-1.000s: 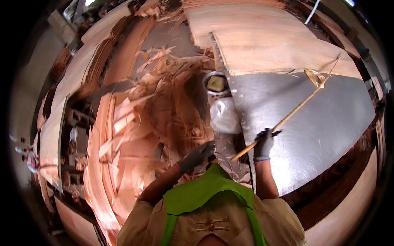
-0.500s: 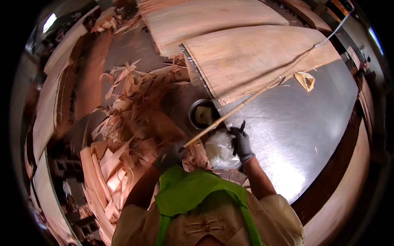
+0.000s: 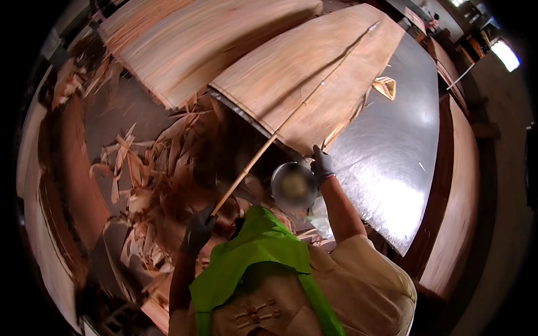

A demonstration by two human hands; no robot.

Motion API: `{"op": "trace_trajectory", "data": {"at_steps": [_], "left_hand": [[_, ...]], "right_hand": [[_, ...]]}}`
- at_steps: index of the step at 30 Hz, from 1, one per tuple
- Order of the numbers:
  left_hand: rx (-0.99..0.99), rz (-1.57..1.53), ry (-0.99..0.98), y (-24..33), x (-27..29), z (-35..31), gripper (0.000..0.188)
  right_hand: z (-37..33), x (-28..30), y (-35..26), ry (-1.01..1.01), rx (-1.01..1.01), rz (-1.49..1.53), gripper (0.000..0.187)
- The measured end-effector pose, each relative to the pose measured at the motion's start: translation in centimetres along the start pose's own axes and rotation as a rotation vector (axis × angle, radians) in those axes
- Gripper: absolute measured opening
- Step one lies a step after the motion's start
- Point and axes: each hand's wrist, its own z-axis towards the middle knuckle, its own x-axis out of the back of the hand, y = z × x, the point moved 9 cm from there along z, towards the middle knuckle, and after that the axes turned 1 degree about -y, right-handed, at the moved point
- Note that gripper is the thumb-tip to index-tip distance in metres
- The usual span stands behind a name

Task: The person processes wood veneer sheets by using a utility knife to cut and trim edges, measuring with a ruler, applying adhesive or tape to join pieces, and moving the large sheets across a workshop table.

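My left hand [image 3: 199,228], in a dark grey glove, is closed round the near end of a long bamboo stick [image 3: 246,168]. The stick slants up and away to the right, across the top of a wood veneer stack [image 3: 314,73]. At that stack's near corner, by the metal tabletop [image 3: 392,162], is my gloved right hand [image 3: 322,166]. Its fingers are closed round a thin dark object [image 3: 323,144], too small to name; whether they also touch the veneer I cannot tell. Just left of this hand sits a round metal bowl [image 3: 294,185] with something pale yellowish inside, blurred.
Torn veneer scraps [image 3: 148,224] heap up on the left. A second veneer stack [image 3: 207,47] lies at the far left. A curled strip [image 3: 385,88] rests on the metal tabletop. A clear plastic bag [image 3: 320,218] lies below the bowl. Stacked sheets [image 3: 457,207] line the right side.
The view has turned. The bamboo stick now lies farther left, over the veneer stack. My right hand has moved from beside the plastic bag to the stack's near corner.
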Motion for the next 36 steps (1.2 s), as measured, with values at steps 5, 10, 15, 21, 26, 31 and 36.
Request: {"op": "trace_trajectory", "data": {"at_steps": [5, 10, 15, 21, 26, 31, 36], "left_hand": [[-0.105, 0.04, 0.002, -2.5, 3.2, 3.0, 0.029], [-0.165, 0.074, 0.087, -4.2, 7.4, 6.0, 0.027], [-0.22, -0.023, 0.041, -5.9, 10.3, 13.9, 0.027], [-0.213, -0.064, -0.142, -5.7, 10.9, 24.0, 0.029], [-0.086, -0.257, -0.266, -4.2, 10.1, 29.4, 0.029], [-0.076, -0.236, -0.427, -1.4, 9.8, 33.9, 0.017], [0.113, -0.328, -0.515, -5.8, 8.3, 39.5, 0.013]], "right_hand": [[0.9, -0.4, -3.6, 0.235, 0.381, -0.636, 0.044], [-2.5, -1.9, -8.9, 0.282, 0.438, -0.848, 0.038], [-3.8, -1.7, -11.4, 0.332, 0.534, -0.673, 0.028], [-7.0, -2.1, -14.7, 0.649, 0.597, -0.763, 0.013], [-8.1, -2.4, -14.2, 0.804, 0.46, -0.798, 0.015], [-6.5, -1.6, -11.6, 0.799, 0.206, -0.73, 0.021], [-4.9, -0.9, -10.3, 0.797, -0.111, -0.828, 0.023]]}}
